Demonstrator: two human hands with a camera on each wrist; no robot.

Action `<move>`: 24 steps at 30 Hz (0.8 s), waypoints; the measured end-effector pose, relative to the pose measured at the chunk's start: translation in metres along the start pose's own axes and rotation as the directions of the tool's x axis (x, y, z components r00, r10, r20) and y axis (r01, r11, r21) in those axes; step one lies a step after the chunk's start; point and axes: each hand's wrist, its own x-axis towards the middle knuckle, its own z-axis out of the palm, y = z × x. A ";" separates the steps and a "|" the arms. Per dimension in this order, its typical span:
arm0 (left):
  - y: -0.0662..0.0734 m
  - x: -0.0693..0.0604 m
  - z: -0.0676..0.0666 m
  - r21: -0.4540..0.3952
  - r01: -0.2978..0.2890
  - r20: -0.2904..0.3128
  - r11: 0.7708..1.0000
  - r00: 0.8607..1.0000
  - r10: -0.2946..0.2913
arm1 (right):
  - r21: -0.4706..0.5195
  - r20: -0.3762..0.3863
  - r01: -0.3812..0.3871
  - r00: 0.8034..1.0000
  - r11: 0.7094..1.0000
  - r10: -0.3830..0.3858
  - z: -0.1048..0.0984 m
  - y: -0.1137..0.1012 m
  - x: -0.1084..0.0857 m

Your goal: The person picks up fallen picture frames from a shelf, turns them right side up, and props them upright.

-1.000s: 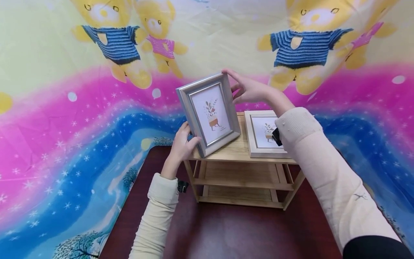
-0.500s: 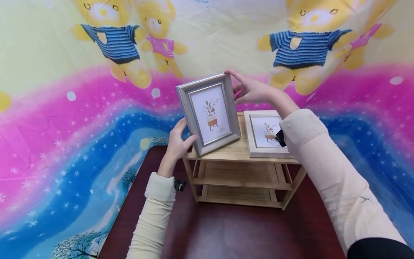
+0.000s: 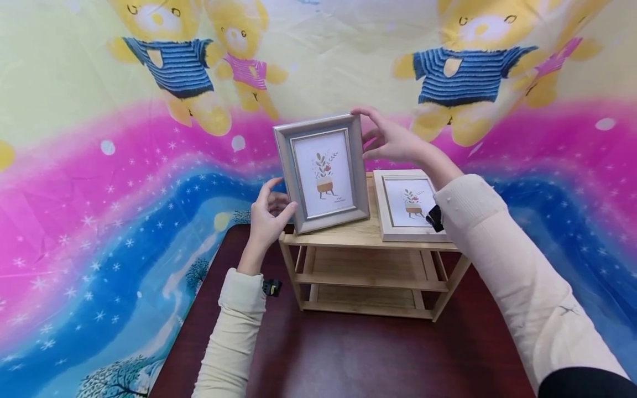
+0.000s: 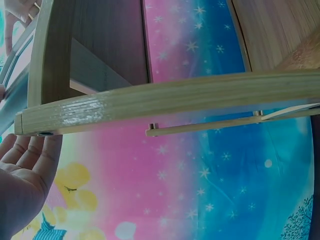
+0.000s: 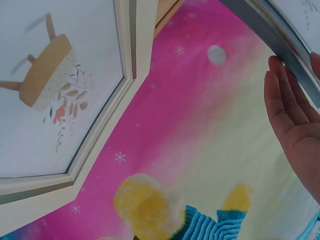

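Note:
A silver-grey picture frame with a potted-plant print stands tilted on the top of a small wooden shelf. My right hand grips its upper right corner; in the right wrist view, fingers lie behind the frame's edge and the thumb at its front. Beside the lower left edge is my left hand, its thumb tip at the frame and its other fingers spread away from it. The left wrist view has that hand partly behind a shelf rail. A cream picture frame lies flat to the right.
Two lower boards of the shelf show beneath its top. The shelf stands on a dark red table. Behind hangs a backdrop cloth with cartoon bears and snowflakes.
The silver-grey frame has turned to face more forward and stands straighter. My left hand has drawn left, its fingers coming off the frame's edge. My right hand has shifted slightly right.

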 end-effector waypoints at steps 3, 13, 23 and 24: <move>-0.002 0.000 0.000 -0.019 -0.012 -0.003 1.000 1.000 0.012 | -0.029 -0.049 0.026 0.998 0.999 -0.027 0.003 0.002 -0.001; -0.003 0.001 -0.004 0.022 -0.012 0.029 1.000 1.000 0.011 | -0.035 -0.126 0.052 0.990 0.998 -0.056 0.011 -0.001 -0.009; -0.001 0.001 -0.010 0.062 0.009 0.060 0.998 0.998 -0.013 | 0.013 -0.158 0.029 0.987 0.999 -0.027 0.016 -0.004 -0.017; -0.001 0.001 -0.011 0.059 0.011 0.063 0.998 0.998 -0.014 | 0.016 -0.162 0.029 0.986 0.999 -0.026 0.017 -0.004 -0.017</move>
